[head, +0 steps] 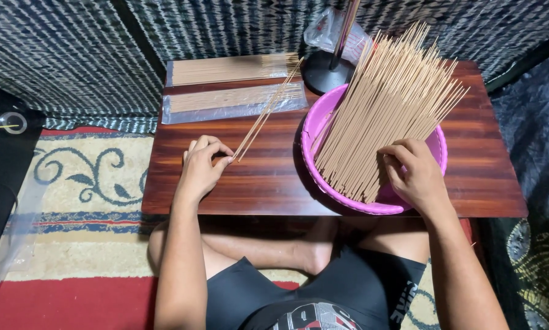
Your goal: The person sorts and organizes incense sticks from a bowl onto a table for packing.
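Left hand: the left hand (202,165) is rested on the low wooden table (482,177), fingertips pinched together on the near ends of a few thin sticks (267,111).
Held sticks, axis: the long axis is run diagonally, from the pinch up and to the right, far tips fanned over the nearer clear packet (231,102).
Right hand: the right hand (413,173) is laid at the near rim of the pink basin (314,125), fingers curled and closed on the lower ends of the stick bundle (387,107).
Bundle, axis: butts are set in the basin; tips are splayed up and away towards the far right.
Packets: a second filled packet (225,69) is laid behind the first, sticks lengthwise left to right.
Behind basin: a black round stand base (323,73) is seen.
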